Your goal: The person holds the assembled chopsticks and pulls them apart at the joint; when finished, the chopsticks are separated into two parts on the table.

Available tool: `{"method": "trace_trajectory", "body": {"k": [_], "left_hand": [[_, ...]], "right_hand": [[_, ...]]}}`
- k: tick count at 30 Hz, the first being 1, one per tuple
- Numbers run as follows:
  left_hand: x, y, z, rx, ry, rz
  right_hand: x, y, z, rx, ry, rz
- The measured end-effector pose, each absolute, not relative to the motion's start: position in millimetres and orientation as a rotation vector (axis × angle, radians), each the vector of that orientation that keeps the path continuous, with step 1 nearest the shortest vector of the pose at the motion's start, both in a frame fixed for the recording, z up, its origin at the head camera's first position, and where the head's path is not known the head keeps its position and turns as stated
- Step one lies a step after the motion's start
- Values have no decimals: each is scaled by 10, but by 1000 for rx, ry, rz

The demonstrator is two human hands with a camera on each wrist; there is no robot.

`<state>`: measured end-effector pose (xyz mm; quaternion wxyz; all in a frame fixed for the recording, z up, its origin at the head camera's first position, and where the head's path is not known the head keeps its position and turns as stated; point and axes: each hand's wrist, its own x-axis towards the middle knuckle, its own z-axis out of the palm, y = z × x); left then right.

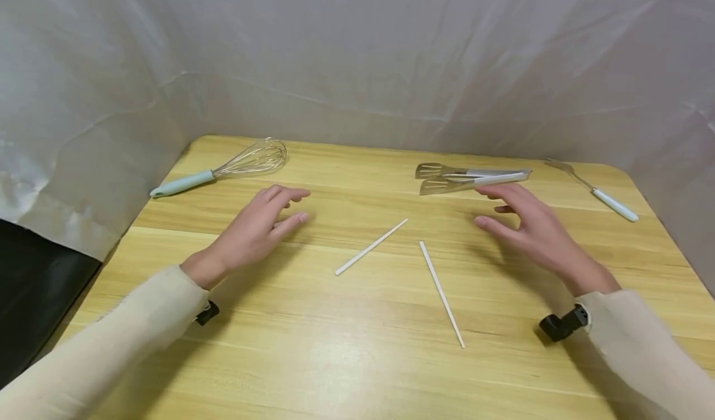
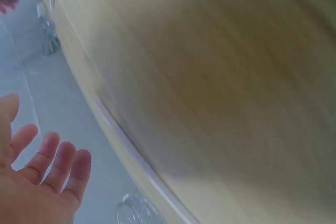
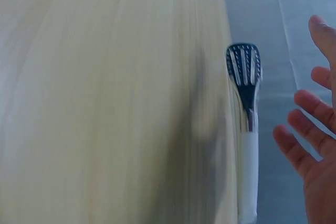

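Two slim white chopsticks lie apart on the wooden table: the left chopstick (image 1: 371,247) slants up to the right, and the right chopstick (image 1: 442,294) slants down to the right. My left hand (image 1: 254,231) hovers above the table left of them, fingers loosely bent, holding nothing; its spread fingers (image 2: 62,169) show in the left wrist view. On the other side my right hand (image 1: 530,227) is held above the table, also holding nothing. Just beyond its fingertips lie tongs (image 1: 475,178) with slotted metal heads and white handles, seen too as slotted tongs (image 3: 247,93) in the right wrist view.
A whisk (image 1: 223,169) with a pale green handle lies at the back left. At the back right is a fork (image 1: 594,190) with a pale handle. A grey sheet (image 1: 357,54) hangs behind the table (image 1: 313,345) and along its sides.
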<state>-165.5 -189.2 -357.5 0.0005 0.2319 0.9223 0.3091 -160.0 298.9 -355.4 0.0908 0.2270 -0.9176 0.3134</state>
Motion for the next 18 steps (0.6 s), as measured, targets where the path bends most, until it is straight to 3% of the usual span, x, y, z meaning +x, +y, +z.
{"method": "trace_trajectory", "body": {"k": [18], "left_hand": [[-1412, -1431, -3657, 781, 2652, 1124]], "right_hand": [[-1895, 2352, -3747, 872, -2816, 1224]]}}
